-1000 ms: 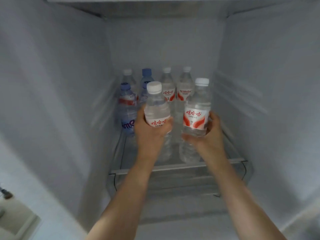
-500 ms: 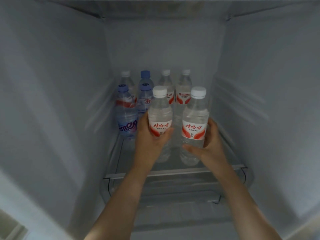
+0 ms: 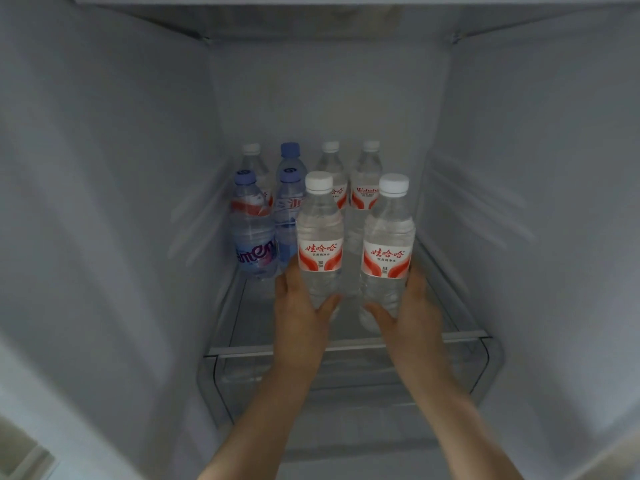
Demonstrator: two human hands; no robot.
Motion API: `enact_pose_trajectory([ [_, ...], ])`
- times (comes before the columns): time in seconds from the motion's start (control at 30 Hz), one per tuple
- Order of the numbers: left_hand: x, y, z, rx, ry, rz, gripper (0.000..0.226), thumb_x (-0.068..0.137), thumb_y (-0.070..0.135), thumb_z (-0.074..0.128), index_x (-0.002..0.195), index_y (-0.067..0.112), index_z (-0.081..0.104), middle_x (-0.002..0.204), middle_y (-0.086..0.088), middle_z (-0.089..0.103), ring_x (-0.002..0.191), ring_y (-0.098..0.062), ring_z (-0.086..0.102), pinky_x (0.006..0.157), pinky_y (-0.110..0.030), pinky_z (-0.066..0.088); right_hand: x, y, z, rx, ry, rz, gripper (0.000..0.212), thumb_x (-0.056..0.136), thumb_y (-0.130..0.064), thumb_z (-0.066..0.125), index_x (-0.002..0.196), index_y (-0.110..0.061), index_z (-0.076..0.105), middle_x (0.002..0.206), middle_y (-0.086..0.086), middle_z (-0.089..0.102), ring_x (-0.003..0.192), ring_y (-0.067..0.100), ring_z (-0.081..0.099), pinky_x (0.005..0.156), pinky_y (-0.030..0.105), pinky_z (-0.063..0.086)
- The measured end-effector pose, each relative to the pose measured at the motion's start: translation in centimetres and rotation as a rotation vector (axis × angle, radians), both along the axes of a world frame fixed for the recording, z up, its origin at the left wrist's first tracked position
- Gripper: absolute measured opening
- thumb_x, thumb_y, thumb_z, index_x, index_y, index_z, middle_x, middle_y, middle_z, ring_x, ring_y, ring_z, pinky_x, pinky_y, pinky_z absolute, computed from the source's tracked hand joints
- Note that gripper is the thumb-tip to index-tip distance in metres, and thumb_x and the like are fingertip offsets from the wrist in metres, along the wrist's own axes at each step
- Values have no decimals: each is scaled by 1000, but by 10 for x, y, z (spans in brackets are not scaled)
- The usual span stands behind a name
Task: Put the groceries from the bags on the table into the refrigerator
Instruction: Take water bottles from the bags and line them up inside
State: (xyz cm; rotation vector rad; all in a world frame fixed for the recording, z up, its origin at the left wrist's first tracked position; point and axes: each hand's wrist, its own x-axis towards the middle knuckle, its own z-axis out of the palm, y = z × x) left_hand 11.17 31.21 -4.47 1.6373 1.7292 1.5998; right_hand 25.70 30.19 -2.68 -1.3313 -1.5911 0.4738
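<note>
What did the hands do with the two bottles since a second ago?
Both hands, left and right, lowered their bottles, the left bottle and the right bottle, toward the glass shelf, sliding their grip lower. Neither is let go. The six bottles behind stayed put.

Your way onto the glass shelf [image 3: 346, 344] is open only along its front strip and down the right side, where bare glass runs between the right-hand bottle [image 3: 387, 251] and the refrigerator wall [image 3: 519, 202]. The back is blocked by a row of four upright bottles [image 3: 365, 181], with two blue-capped bottles [image 3: 252, 233] standing just in front of them on the left. The left-hand bottle [image 3: 320, 237] sits close beside those, leaving a narrow gap. Between your two held bottles a slim channel stays open. Overhead, you have plenty of room.
</note>
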Motion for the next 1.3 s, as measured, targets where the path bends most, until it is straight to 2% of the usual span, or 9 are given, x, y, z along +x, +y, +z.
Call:
enact_pose_trajectory([
  [0.1, 5, 10, -2, 22, 20, 18, 78, 75, 14, 82, 142, 15, 41, 135, -4, 51, 122, -8, 47, 99, -13, 36, 4, 12, 2, -3, 31, 16, 72, 81, -15, 75, 140, -15, 34, 131, 2, 57, 117, 17, 57, 90, 23, 44],
  [0.23, 15, 28, -4, 44, 17, 19, 83, 75, 11, 81, 145, 14, 37, 141, -7, 47, 131, -16, 44, 109, -23, 35, 5, 32, 4, -15, 55, 45, 73, 82, -7, 72, 142, -14, 32, 136, 5, 54, 122, 21, 54, 96, 27, 43],
  [0.3, 22, 39, -4, 59, 28, 51, 82, 75, 9, 81, 145, 10, 37, 139, -11, 48, 129, -21, 45, 108, -26, 36, 5, 45, 2, -12, 67, 62, 74, 82, -6, 73, 143, -13, 31, 136, 5, 53, 122, 19, 53, 95, 25, 42],
  [0.43, 35, 63, -4, 48, 29, 121, 84, 75, 8, 81, 146, 7, 35, 136, -18, 46, 127, -31, 45, 106, -43, 41, 2, 66, 0, -7, 80, 66, 74, 82, -4, 72, 143, -10, 30, 135, 4, 52, 112, 6, 47, 89, 16, 37],
  [0.73, 41, 96, -10, 33, 170, 221, 94, 72, 13, 84, 148, 4, 30, 134, -26, 40, 122, -40, 48, 99, -51, 47, 7, 113, -4, -4, 64, 123, 77, 84, -6, 70, 146, -13, 25, 123, -10, 46, 111, 3, 47, 89, 12, 38],
  [0.97, 44, 94, -8, 54, 242, 241, 106, 71, 2, 83, 151, 14, 15, 141, -28, 36, 122, -39, 52, 94, -45, 53, 7, 128, -8, 32, 24, 105, 78, 82, -11, 74, 146, -13, 29, 139, 7, 47, 127, 20, 45, 103, 29, 36],
  [1.1, 43, 94, -9, -4, 288, 305, 92, 73, -8, 76, 149, 6, 27, 132, -29, 47, 104, -37, 63, 77, -43, 60, 5, 124, -13, -7, 89, 68, 62, 82, -13, 73, 136, -10, 42, 129, 9, 57, 116, 20, 55, 101, 43, 47],
  [1.2, 39, 94, -11, -30, 289, 318, 70, 83, -13, 62, 145, 1, 36, 128, -31, 52, 101, -41, 63, 73, -46, 59, 4, 118, -17, -33, 53, 66, 58, 85, -7, 68, 137, -9, 41, 129, 9, 56, 117, 21, 55, 102, 35, 44],
  [1.3, 37, 88, -11, -68, 289, 260, 75, 82, -15, 57, 149, 0, 27, 134, -28, 49, 114, -42, 56, 87, -48, 54, 4, 105, -18, -102, 46, 46, 68, 88, -7, 63, 146, -9, 28, 138, 8, 49, 126, 21, 49, 100, 20, 35],
])
